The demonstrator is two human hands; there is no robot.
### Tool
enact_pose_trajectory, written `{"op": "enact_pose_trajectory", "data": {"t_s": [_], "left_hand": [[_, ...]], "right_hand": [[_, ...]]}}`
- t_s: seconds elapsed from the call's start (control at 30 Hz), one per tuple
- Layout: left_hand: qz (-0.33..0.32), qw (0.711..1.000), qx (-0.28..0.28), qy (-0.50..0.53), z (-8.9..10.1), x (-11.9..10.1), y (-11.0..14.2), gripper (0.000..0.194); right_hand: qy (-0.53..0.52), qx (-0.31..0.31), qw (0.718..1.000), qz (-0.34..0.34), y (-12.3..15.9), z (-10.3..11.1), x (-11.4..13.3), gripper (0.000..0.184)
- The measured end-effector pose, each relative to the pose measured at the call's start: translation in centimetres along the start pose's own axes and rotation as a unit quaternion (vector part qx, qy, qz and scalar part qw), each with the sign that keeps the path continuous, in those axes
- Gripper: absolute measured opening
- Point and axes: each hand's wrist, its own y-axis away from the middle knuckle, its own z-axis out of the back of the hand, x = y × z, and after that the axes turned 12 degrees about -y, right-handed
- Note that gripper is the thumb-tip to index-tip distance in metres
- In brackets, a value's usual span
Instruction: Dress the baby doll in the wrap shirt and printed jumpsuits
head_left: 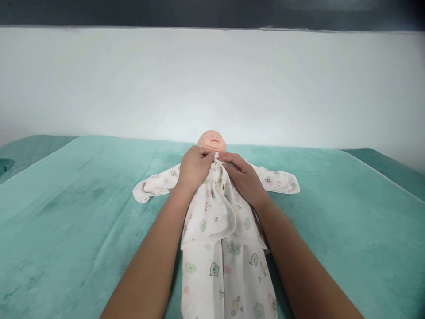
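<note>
A baby doll (pixel 212 139) lies on its back, head at the far end, in a white baby shirt (pixel 209 217) printed with small animals. Its sleeves spread out to both sides. At the collar, my left hand (pixel 196 166) has its thumb and fingers closed on the shirt's front edge. My right hand (pixel 244 177) grips the opposite edge of the collar with its fingertips, close beside the left. Below the shirt, matching printed pants (pixel 229 279) cover the legs and run out of view. Whatever fastening sits under the fingertips is hidden.
A green plush cover (pixel 83 212) spreads under the doll and to both sides. Behind it rises a plain white wall (pixel 212 79) with a dark band (pixel 212 13) along the top. Darker green fabric (pixel 368 159) shows at the far right corner.
</note>
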Motion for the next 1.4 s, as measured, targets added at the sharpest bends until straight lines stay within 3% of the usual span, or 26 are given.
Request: {"op": "enact_pose_trajectory", "data": {"t_s": [0.13,0.33,0.47,0.53,0.67,0.77,1.13,1.4], "left_hand": [[-0.009,1.000,-0.008,-0.028,0.1,0.0,0.4,0.029],[-0.011,0.999,-0.032,0.017,0.7,-1.1,1.6,0.019],[-0.005,0.999,-0.026,0.033,1.4,-1.8,2.8,0.017],[0.005,0.999,-0.021,0.031,1.7,-1.7,3.4,0.019],[-0.014,0.998,0.004,0.053,2.1,-1.0,4.7,0.018],[-0.034,0.997,0.014,0.074,2.1,-0.5,5.2,0.017],[-0.050,0.993,0.004,0.105,1.4,0.2,5.2,0.014],[-0.078,0.993,-0.022,0.087,1.0,0.4,5.3,0.016]], "right_hand": [[0.080,0.003,0.997,0.019,0.0,0.2,-0.1,0.024],[0.130,0.064,0.989,0.042,-0.3,0.5,-0.1,0.028],[0.127,-0.031,0.991,0.023,-0.1,0.5,1.1,0.020],[0.136,-0.055,0.989,-0.024,0.2,0.6,2.3,0.027],[0.184,0.038,0.978,-0.095,0.9,0.5,4.7,0.035],[0.216,0.032,0.973,-0.080,1.2,0.1,5.3,0.029],[0.028,0.018,0.990,-0.136,0.5,0.9,2.9,0.015],[-0.036,0.019,0.989,-0.140,0.4,1.2,1.9,0.017]]}}
